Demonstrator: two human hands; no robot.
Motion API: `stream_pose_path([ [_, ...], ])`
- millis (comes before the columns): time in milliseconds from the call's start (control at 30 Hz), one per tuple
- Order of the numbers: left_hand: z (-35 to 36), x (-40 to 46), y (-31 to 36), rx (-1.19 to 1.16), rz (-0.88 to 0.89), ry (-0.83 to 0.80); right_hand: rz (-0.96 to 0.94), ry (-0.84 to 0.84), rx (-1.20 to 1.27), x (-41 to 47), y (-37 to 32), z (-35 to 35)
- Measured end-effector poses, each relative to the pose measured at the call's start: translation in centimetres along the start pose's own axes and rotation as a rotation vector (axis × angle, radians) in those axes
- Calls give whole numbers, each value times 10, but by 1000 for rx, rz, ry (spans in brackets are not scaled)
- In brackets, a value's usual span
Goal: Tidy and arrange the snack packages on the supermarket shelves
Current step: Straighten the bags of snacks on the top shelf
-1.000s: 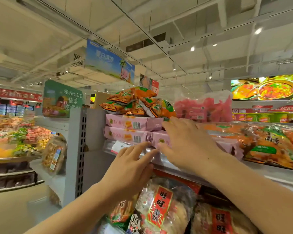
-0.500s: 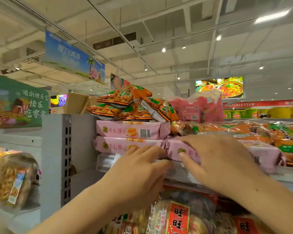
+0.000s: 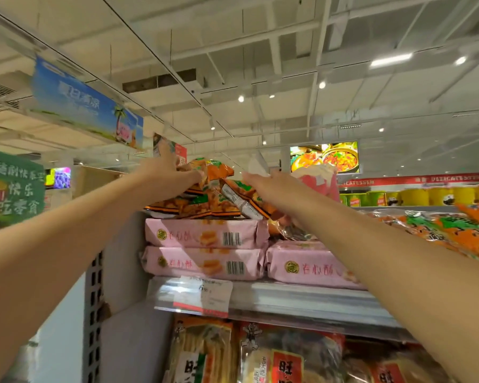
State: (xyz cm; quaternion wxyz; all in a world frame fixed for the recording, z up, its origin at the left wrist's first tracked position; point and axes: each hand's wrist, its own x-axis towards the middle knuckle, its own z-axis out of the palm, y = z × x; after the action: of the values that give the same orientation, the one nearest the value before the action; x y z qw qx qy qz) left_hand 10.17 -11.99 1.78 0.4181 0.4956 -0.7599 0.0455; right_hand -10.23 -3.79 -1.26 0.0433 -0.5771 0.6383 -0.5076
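Both arms reach up to the top shelf (image 3: 302, 299). My left hand (image 3: 168, 170) lies on a heap of orange-and-green snack bags (image 3: 205, 200), fingers on the topmost bag; whether they curl round it is hidden. My right hand (image 3: 263, 182) reaches over the heap's right side beside a tilted orange bag (image 3: 244, 200), its fingers hidden behind the bags. The heap sits on two stacked pink packages (image 3: 205, 234). A third pink package (image 3: 307, 268) lies to the right, partly under my right forearm.
More orange bags (image 3: 440, 230) lie along the shelf to the right, and a pink bag (image 3: 320, 179) stands behind the heap. A price label (image 3: 202, 295) hangs on the shelf edge. Rice-cracker bags (image 3: 285, 357) fill the shelf below. A perforated grey upright (image 3: 94, 313) bounds the left.
Both hands have risen from the pink packages at the shelf front to the heap of orange bags on top. The view has tilted upward.
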Motion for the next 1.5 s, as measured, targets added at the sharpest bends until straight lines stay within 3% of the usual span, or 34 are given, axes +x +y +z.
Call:
stream_pose_path([
  [367,1,7,-2,138,77,-71,75,-81,121,22,9,16],
  [533,0,10,0,224,112,64,36,24,192,27,16,13],
  [667,-9,5,7,36,179,226,-63,67,203,20,16,-8],
  [800,-10,-14,37,-127,232,239,-183,204,161,-8,19,-44],
  [1000,27,-57,105,-434,393,50,-152,331,206,-72,49,-98],
  [1300,76,-116,230,-925,682,-375,-56,487,-17,-175,100,-201],
  [1500,99,-165,312,-964,741,-370,-42,533,-91,-230,131,-269],
])
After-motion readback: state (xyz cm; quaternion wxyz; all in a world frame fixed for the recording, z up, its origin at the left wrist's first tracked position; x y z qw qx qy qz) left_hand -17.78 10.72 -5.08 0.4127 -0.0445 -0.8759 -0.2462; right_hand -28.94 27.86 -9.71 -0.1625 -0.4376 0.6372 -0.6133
